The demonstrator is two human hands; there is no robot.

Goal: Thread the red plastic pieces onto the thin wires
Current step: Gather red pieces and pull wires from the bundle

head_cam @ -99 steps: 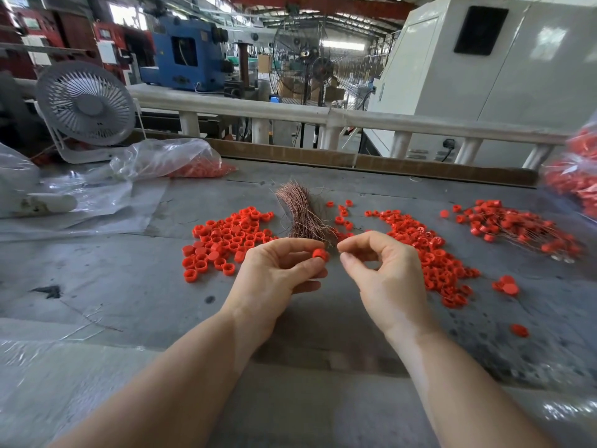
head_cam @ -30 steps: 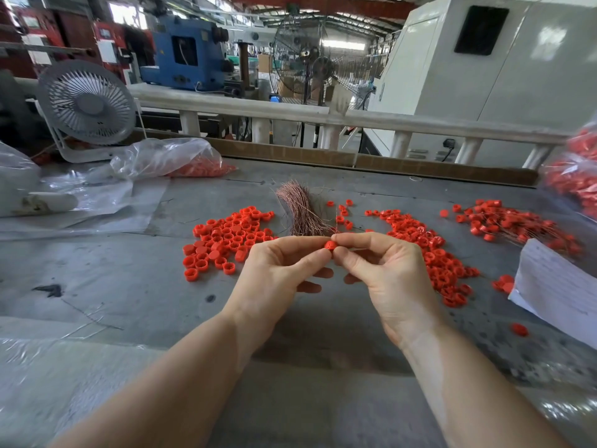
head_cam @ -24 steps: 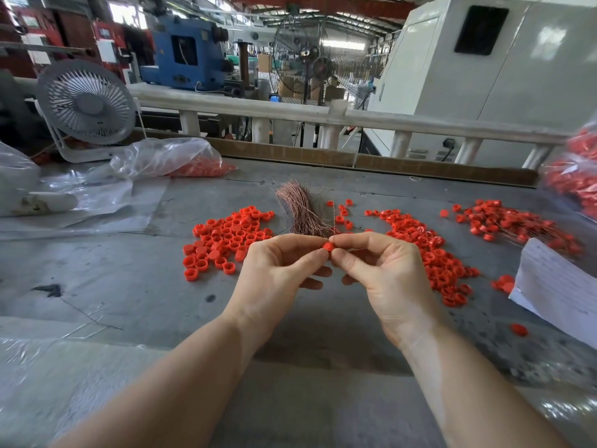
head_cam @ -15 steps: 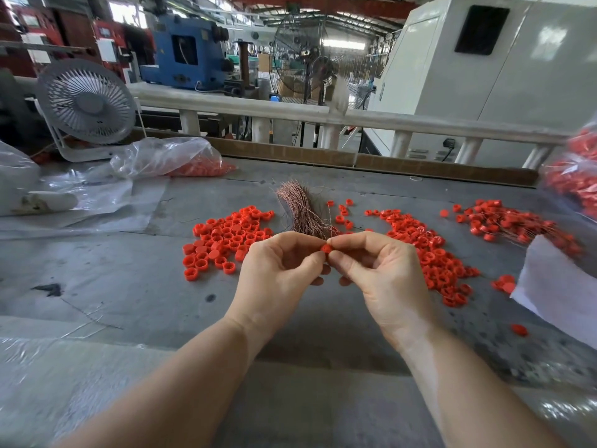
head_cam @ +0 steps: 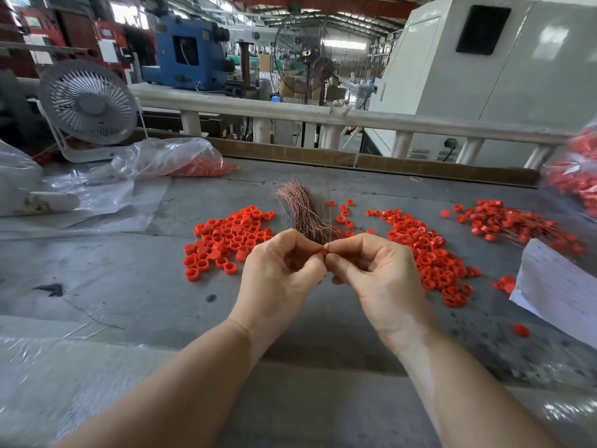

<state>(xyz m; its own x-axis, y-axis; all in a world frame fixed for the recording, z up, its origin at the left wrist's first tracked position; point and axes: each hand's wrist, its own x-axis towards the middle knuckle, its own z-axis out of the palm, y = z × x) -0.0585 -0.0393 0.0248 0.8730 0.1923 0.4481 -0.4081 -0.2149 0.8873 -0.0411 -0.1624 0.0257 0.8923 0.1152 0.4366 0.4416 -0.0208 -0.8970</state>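
Note:
My left hand [head_cam: 277, 279] pinches a small red plastic piece [head_cam: 321, 252] between thumb and forefinger. My right hand [head_cam: 378, 279] meets it fingertip to fingertip, its thumb and forefinger pinched at the same piece; any wire between them is too thin to see. Just behind the hands lies a bundle of thin copper wires [head_cam: 305, 211]. A pile of loose red pieces [head_cam: 226, 237] sits to the left and another pile [head_cam: 426, 250] to the right. Red pieces on wires [head_cam: 510, 224] lie at the far right.
A white sheet of paper [head_cam: 559, 286] lies at the right edge. Clear plastic bags [head_cam: 168, 156] with red pieces lie at the back left beside a small grey fan [head_cam: 87, 105]. A bag of red pieces [head_cam: 578, 179] hangs at far right. A stray piece [head_cam: 520, 330] lies near the paper.
My hands have come together from apart and now both pinch at the red piece. A white sheet of paper has appeared at the right.

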